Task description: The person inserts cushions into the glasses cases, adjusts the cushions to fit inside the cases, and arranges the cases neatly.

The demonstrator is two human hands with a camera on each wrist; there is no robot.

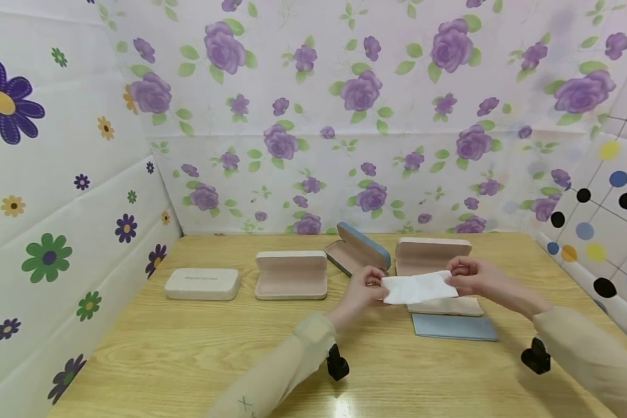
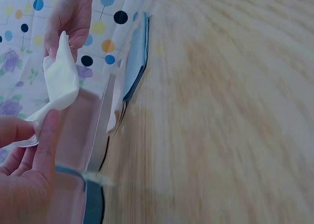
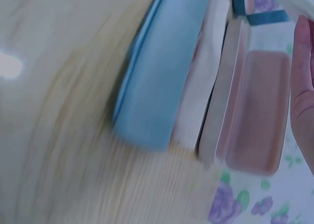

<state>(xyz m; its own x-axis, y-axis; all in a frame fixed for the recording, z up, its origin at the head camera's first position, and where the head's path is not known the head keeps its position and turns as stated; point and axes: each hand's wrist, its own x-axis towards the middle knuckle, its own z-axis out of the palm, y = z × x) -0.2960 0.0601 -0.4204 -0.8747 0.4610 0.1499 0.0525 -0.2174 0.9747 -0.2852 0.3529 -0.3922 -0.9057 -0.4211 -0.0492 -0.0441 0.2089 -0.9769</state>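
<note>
Both hands hold a folded white cloth (image 1: 420,288) stretched between them above the table. My left hand (image 1: 363,293) pinches its left end between thumb and fingers, and my right hand (image 1: 472,277) pinches the right end. Behind and below the cloth stands an open white glasses case (image 1: 432,248) with a pinkish lining, partly hidden by the cloth. On the table in front of that case lie a folded pale cloth (image 1: 462,306) and a folded light blue cloth (image 1: 454,327). In the right wrist view the white cloth (image 3: 297,2) shows only at the corner.
A closed white glasses case (image 1: 202,284) lies at the left. Right of it an open white case (image 1: 291,275) faces me. An open blue case (image 1: 363,247) stands at an angle farther back. Patterned cloth walls (image 1: 313,133) enclose the wooden table (image 1: 214,348).
</note>
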